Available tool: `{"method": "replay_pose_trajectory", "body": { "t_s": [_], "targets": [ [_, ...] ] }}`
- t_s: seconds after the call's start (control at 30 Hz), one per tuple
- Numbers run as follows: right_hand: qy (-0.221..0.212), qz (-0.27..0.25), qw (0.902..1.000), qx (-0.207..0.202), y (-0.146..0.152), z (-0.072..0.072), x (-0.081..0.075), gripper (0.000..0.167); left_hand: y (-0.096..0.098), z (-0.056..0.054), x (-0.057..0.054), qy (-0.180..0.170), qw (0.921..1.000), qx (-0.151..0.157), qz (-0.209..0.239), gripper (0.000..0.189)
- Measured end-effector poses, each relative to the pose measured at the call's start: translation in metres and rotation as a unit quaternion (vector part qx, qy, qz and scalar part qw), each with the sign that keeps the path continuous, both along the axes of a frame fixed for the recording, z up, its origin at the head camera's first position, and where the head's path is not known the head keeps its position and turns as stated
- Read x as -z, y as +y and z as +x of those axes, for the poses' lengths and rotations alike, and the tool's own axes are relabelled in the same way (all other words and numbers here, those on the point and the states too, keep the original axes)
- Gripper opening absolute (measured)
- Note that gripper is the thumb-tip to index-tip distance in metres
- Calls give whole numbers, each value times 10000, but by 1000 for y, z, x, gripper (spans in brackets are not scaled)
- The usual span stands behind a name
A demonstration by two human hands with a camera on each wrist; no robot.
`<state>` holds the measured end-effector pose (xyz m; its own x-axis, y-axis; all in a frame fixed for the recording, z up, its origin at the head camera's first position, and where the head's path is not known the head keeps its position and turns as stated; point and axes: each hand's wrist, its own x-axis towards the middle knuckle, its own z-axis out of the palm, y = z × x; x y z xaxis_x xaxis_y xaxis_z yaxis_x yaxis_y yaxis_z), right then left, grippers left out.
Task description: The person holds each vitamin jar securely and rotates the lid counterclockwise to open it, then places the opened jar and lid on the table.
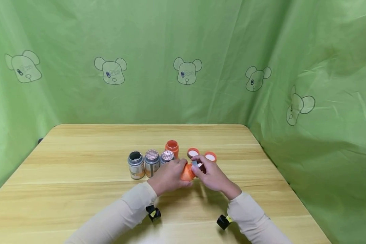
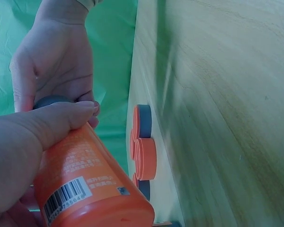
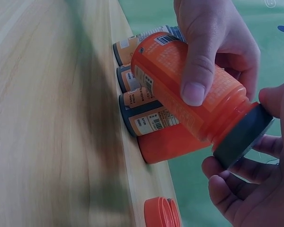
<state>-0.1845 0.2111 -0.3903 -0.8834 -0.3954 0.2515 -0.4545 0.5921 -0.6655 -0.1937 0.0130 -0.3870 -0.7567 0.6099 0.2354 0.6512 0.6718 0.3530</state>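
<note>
My left hand (image 1: 170, 177) grips an orange bottle (image 3: 163, 71) round its body, tilted, with the neck toward the right. At the bottle's mouth, my right hand (image 1: 212, 175) pinches a dark grey cap (image 3: 244, 135) between thumb and fingers. Part of the neck shows below the cap; whether the cap is threaded on cannot be told. Beyond the left hand stand three grey bottles: the left one (image 1: 136, 166) has an uncovered mouth, while the middle one (image 1: 152, 165) and right one (image 1: 167, 156) show foil-like tops. A second orange bottle (image 1: 171, 146) stands behind them, uncapped.
Past the right hand lie several loose caps, among them one with white inside (image 1: 193, 153), another like it (image 1: 210, 156), and, in the left wrist view, a grey-sided cap (image 2: 145, 121). All are on the wooden table (image 1: 79, 200). Green curtain (image 1: 152, 101) hangs behind and beside it.
</note>
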Motion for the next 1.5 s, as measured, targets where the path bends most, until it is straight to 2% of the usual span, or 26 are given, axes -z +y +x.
{"method": "replay_pose_trajectory", "body": {
  "t_s": [0.47, 0.63, 0.8, 1.0, 1.23, 1.5],
  "targets": [
    [-43, -108, 9999, 5, 4, 1, -4, 34, 0, 0, -2, -2, 10000, -48, -7, 69],
    [74, -336, 9994, 75, 7, 0, -1, 32, 1, 0, -2, -84, 9999, -80, 59, 70],
    [189, -575, 9980, 155, 12, 0, 1, 32, 1, 0, -3, 3, 9999, -62, 145, 67],
    [149, -560, 9980, 242, 18, -2, 3, 31, 1, 1, -4, -23, 9998, -48, 175, 67],
    [121, -786, 9968, 83, 27, -7, 10, 36, 2, 0, -3, -147, 9997, -76, 167, 67],
    [-44, -740, 9959, 523, 38, -12, 14, 37, 6, -2, -3, 28, 9996, 64, 278, 67]
  ]
}}
